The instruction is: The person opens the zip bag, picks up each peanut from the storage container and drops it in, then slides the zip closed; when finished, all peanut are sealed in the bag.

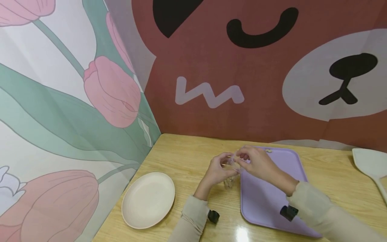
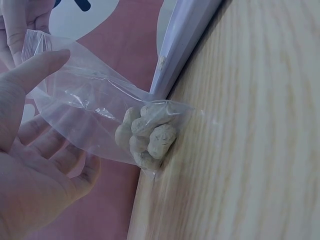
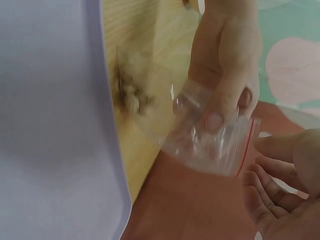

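Observation:
A clear zip bag with a red line near its mouth holds several pale, lumpy pieces, which look like peanuts in their shells and lie in its lower corner. My left hand grips the upper part of the bag, thumb on one side and fingers behind. At the bag's mouth is my right hand, whose thumb and curled fingers pinch near the edge by the red line. The bag's lower end hangs at the wooden table, left of a purple tray.
A round cream plate sits on the table at the left. One small pale piece lies at the tray's far edge. A white spatula is at the far right. Printed cloth walls border the table behind and left.

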The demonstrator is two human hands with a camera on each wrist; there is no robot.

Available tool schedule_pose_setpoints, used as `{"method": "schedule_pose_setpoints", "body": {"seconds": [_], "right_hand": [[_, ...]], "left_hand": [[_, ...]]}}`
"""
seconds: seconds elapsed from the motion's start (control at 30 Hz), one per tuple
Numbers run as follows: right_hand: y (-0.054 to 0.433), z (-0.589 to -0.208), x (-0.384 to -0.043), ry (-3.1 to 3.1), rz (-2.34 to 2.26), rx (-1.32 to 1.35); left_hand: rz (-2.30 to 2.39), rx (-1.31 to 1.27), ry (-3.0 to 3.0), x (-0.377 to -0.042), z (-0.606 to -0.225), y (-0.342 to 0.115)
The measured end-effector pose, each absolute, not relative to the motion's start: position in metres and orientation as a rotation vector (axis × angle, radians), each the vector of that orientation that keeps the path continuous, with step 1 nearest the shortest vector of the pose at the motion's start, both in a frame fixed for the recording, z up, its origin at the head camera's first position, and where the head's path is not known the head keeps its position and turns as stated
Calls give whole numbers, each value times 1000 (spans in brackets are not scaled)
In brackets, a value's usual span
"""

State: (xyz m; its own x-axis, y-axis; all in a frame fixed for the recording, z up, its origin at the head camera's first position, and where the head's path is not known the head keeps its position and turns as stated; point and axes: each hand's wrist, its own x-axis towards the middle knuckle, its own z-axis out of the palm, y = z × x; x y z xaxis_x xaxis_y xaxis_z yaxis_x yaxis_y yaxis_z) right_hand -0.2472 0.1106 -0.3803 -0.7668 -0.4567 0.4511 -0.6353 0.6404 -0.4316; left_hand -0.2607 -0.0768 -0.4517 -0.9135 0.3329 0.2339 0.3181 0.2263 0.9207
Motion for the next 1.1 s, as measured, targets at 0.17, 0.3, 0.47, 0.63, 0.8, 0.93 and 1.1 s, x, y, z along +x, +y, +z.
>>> {"method": "schedule_pose_setpoints", "body": {"seconds": [0.17,0.3,0.47,0.63,0.8,0.93,1.1], "right_hand": [[125,-376,-268,-2576,786,809],[145,-380,-296,-2598,734,732],[178,-403,-324,-2744,710,631],[204,-435,-343,-2791,684,623],[214,-449,-353,-2837,655,596],[214,-454,-356,-2860,610,588],[215,-464,-357,-2841,598,575]], "left_hand": [[1822,677,2472,-262,-451,-77],[1833,683,2494,-264,-451,-78],[1832,675,2472,-264,-454,-78],[1818,663,2471,-265,-457,-76],[1807,665,2481,-265,-455,-77],[1811,666,2477,-265,-454,-78],[1805,655,2491,-264,-454,-79]]}}
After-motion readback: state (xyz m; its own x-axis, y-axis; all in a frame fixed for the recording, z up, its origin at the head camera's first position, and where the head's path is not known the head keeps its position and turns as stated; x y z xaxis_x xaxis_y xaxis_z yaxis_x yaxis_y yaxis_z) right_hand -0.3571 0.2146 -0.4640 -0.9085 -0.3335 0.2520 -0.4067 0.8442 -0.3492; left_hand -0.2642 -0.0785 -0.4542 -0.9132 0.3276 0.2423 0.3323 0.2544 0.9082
